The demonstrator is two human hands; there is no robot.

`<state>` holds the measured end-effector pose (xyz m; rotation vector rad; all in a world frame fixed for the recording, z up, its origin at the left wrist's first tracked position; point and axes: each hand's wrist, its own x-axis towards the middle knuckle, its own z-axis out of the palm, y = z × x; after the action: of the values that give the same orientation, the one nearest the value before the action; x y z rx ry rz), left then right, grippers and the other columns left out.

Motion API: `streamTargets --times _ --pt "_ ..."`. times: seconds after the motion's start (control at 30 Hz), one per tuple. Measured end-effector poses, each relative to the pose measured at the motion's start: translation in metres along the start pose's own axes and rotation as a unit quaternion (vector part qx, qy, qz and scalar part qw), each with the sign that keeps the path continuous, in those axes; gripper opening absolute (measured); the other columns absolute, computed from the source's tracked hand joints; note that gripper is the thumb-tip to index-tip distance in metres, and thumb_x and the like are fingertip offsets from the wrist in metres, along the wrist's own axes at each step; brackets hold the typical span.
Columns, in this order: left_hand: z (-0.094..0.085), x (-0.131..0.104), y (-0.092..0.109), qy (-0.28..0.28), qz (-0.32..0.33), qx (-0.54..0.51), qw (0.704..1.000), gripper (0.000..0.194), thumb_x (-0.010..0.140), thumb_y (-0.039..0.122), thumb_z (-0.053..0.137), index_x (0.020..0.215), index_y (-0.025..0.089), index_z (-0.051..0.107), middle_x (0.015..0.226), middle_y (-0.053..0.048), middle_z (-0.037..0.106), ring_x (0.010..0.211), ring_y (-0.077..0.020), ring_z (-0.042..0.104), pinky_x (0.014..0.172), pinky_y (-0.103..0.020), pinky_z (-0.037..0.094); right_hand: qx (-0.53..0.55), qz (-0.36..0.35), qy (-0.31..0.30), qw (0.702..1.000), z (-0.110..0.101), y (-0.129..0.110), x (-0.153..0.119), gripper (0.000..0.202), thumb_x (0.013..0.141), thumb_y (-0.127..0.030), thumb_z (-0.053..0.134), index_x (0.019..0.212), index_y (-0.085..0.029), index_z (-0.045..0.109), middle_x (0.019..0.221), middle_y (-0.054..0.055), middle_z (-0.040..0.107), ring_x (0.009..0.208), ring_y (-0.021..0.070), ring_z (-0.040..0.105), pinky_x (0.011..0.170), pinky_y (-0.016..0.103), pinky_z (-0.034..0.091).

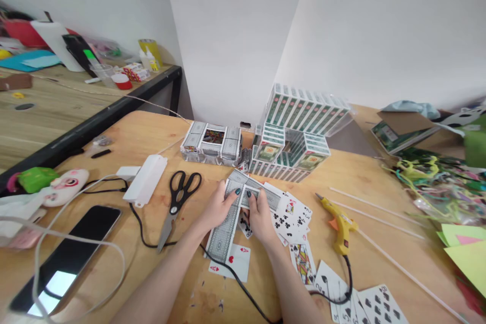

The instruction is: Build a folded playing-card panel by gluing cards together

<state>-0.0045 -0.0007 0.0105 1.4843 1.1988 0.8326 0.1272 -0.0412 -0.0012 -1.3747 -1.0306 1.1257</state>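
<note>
My left hand (220, 205) grips a long piece made of grey-backed playing cards (223, 233), thumb on top. Its lower end lies over an ace of hearts (240, 264) on the table. Beside it, my right hand (261, 217) pinches a grey-backed playing card (249, 198), thumb on its back, against the joined cards. Whether the two pieces are attached I cannot tell. Face-up cards (294, 217) spread out right of my right hand. A yellow glue gun (341, 228) lies further right, and black-handled scissors (178, 205) lie left of my left hand.
Behind my hands stand a box-like build of cards (212, 142) and stacked green-and-white card packs (290, 157). A phone (68, 258), a white power strip (146, 179) and cables lie left. Clear glue sticks (379, 220) and more cards (379, 304) are right.
</note>
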Motion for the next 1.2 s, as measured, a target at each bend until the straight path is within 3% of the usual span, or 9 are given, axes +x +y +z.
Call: streamTargets --times 0.53,0.8,0.93,1.2 --pt "0.0028 -0.0013 0.0029 -0.002 -0.006 -0.009 1.0 0.017 0.084 0.037 0.047 0.089 0.021 0.043 0.094 -0.003 0.062 0.091 -0.0207 0.059 0.084 -0.036 0.046 0.01 -0.002 -0.018 1.0 0.0027 -0.0024 -0.0007 0.029 0.088 -0.054 0.038 0.084 -0.026 0.032 0.046 -0.013 0.037 0.032 0.0084 0.036 0.033 0.02 0.032" --pt "0.0038 -0.0016 -0.0018 -0.006 -0.029 -0.092 0.995 0.029 0.079 0.048 0.054 0.088 0.022 0.045 0.071 0.002 0.06 0.066 -0.0192 0.061 0.063 -0.034 0.05 0.067 0.022 -0.028 0.997 0.0033 -0.0012 -0.0008 0.033 0.086 -0.056 0.043 0.083 -0.025 0.032 0.047 -0.012 0.047 0.031 0.008 0.047 0.033 0.018 0.036" --pt "0.0038 -0.0008 -0.0038 0.021 0.002 -0.088 0.996 0.027 0.076 0.046 0.059 0.084 0.023 0.046 0.07 0.001 0.06 0.072 -0.0207 0.062 0.066 -0.035 0.051 0.09 0.024 -0.033 0.995 0.0035 -0.0016 -0.0022 0.032 0.086 -0.055 0.044 0.082 -0.025 0.032 0.047 -0.012 0.048 0.031 0.0083 0.047 0.032 0.019 0.039" --pt "0.0025 0.0006 -0.0062 0.03 0.001 -0.069 0.997 0.023 0.078 0.043 0.057 0.081 0.023 0.047 0.072 0.0 0.06 0.077 -0.0214 0.061 0.069 -0.035 0.05 0.115 0.034 -0.043 0.992 0.0036 -0.0028 -0.0037 0.033 0.085 -0.055 0.047 0.082 -0.025 0.034 0.049 -0.011 0.051 0.034 0.0092 0.049 0.036 0.021 0.043"
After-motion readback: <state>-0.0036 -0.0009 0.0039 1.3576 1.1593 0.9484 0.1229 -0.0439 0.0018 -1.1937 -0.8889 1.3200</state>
